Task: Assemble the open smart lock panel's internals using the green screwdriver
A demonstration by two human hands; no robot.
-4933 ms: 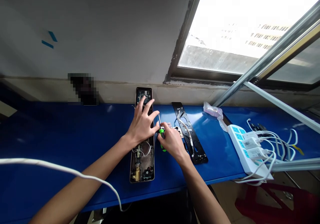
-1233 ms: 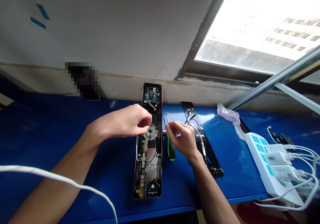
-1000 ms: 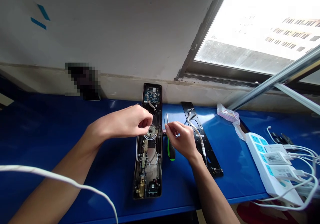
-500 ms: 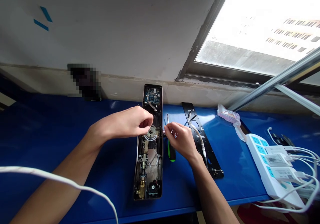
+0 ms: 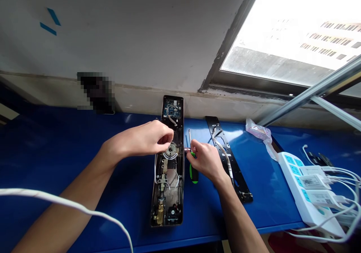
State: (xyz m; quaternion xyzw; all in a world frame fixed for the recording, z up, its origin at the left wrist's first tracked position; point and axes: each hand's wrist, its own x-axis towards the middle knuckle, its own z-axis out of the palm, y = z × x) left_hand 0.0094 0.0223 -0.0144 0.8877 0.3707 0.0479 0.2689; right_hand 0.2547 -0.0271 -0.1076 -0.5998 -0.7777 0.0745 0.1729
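An opened electronic lock housing [image 5: 177,193], long and dark, lies upright to my view on the blue table, with its circuit board, wires and brass parts exposed. Across its middle, beside a round metal disc [image 5: 170,150], is my left hand [image 5: 153,137]; its fingers are closed, and whatever they pinch is hidden. My right hand [image 5: 205,159], at the housing's right side, is closed on a short shiny metal rod [image 5: 187,149] that points at the side wall. Partly behind that hand lies a screwdriver [image 5: 194,174] with a green and black handle, its shaft reaching past the fingers.
A black perforated back plate [image 5: 239,178] with a taped cable lies to the right. Beyond it are a plastic-wrapped packet [image 5: 258,130] and a white power strip [image 5: 293,185] with several plugs. A white cable [image 5: 84,209] crosses my left forearm. The wall [image 5: 135,99] stands behind the table.
My right hand has shifted slightly right and its fingers have turned, so more of the metal rod and the green handle shows. My left hand stays nearly in place.
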